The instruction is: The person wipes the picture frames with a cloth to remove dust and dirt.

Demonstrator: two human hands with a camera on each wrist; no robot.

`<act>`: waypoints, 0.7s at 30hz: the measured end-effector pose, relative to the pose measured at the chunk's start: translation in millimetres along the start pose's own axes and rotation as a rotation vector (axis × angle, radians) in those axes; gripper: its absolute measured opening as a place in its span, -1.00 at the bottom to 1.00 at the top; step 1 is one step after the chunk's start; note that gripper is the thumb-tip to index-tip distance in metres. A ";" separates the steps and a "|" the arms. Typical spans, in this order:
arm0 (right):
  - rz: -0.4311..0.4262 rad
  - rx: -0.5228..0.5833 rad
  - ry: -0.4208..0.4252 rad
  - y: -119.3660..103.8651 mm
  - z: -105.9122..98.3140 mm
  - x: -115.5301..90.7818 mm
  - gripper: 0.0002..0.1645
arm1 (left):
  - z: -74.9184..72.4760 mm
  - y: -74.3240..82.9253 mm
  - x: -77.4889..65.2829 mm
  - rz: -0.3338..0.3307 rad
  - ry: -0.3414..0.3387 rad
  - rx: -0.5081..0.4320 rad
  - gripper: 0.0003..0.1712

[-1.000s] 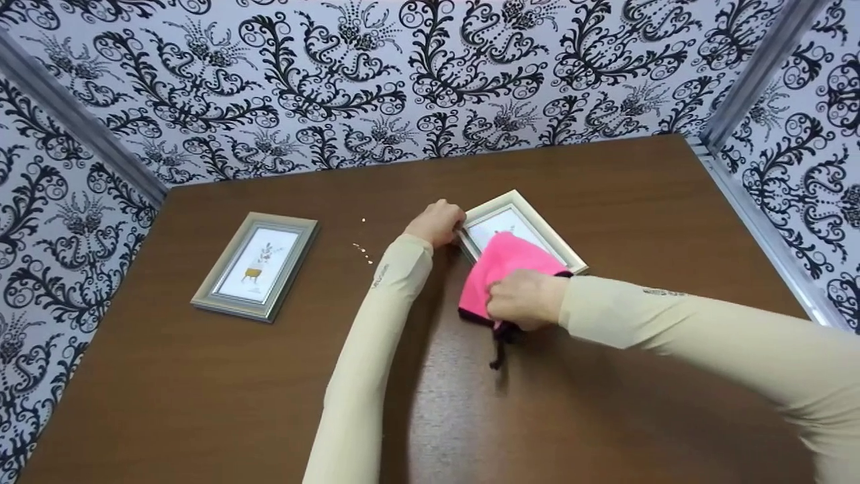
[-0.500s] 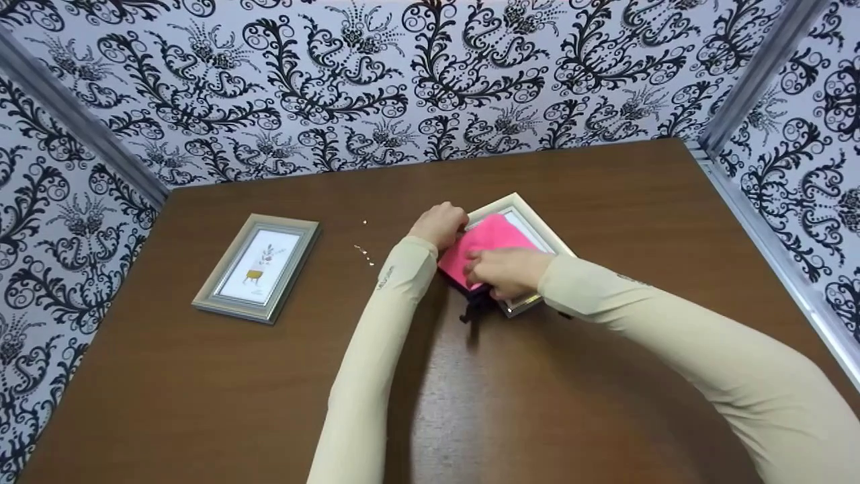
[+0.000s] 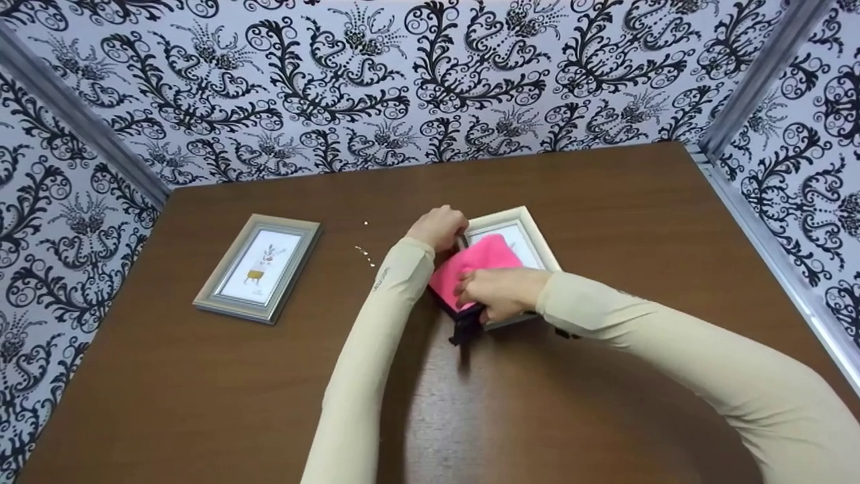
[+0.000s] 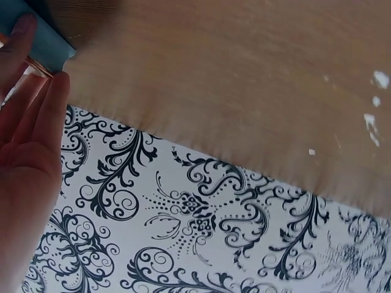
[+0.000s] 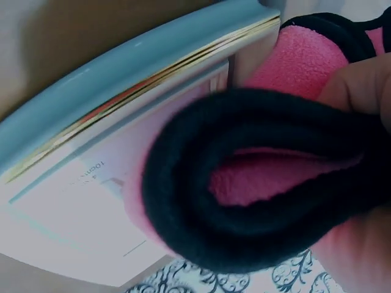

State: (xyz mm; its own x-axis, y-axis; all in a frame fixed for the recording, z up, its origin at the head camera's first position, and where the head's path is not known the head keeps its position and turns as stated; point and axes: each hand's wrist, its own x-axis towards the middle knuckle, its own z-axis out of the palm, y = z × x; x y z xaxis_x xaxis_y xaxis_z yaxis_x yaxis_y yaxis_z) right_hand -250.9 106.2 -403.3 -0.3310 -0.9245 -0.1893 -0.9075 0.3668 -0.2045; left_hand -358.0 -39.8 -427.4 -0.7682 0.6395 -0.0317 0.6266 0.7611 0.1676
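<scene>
My left hand [image 3: 440,227] grips the left corner of a pale picture frame [image 3: 541,236] lying near the middle of the table. In the left wrist view, the thumb and fingers [image 4: 58,101] of that hand close on the frame's bluish-looking edge [image 4: 50,41]. A pink cloth with black edging [image 3: 494,252] is held in my right hand [image 3: 500,292], against the frame's left and lower part. The right wrist view shows the black-edged cloth [image 5: 293,64] bunched in a loop beside the picture frame [image 5: 140,73]. The cloth and right hand cover much of the picture.
A second picture frame [image 3: 259,269], with a small drawing in it, lies flat on the left of the brown table [image 3: 269,383]. Several white specks [image 3: 365,254] are scattered between the two frames. Patterned walls [image 3: 336,87] enclose the back and sides.
My right hand has moved the pink cloth leftward over the frame, then slightly toward the near side. The held frame has turned a little and shifted nearer. The left hand keeps its grip.
</scene>
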 end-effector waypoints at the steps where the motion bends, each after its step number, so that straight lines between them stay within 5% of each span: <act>1: -0.005 0.015 0.004 -3.4 0.3 0.6 -0.61 | 0.6 -0.7 -0.5 0.016 -0.010 -0.005 -0.81; 9: -0.020 0.183 0.056 -18.8 -4.8 -10.2 -0.52 | 4.7 -5.0 -14.9 0.139 0.007 -0.056 -0.76; 14: -0.010 0.338 0.129 -6.8 -34.0 -37.2 -0.44 | 1.3 0.8 -41.6 0.106 0.065 -0.087 -0.67; 18: 0.094 0.391 0.224 13.5 -59.3 -69.9 -0.31 | 0.6 23.4 -75.4 0.032 0.133 0.050 -0.60; 21: 0.178 0.368 0.316 29.9 -72.9 -96.1 -0.30 | 5.8 43.5 -97.3 0.038 0.167 0.164 -0.60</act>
State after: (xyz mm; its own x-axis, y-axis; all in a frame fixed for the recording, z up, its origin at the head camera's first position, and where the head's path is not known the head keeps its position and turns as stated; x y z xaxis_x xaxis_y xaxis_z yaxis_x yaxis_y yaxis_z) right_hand -265.0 198.4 -321.2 -0.5854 -0.8099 0.0356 -0.6978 0.4810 -0.5308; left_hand -255.3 -68.3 -422.7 -0.7460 0.6516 0.1372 0.6582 0.7529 0.0028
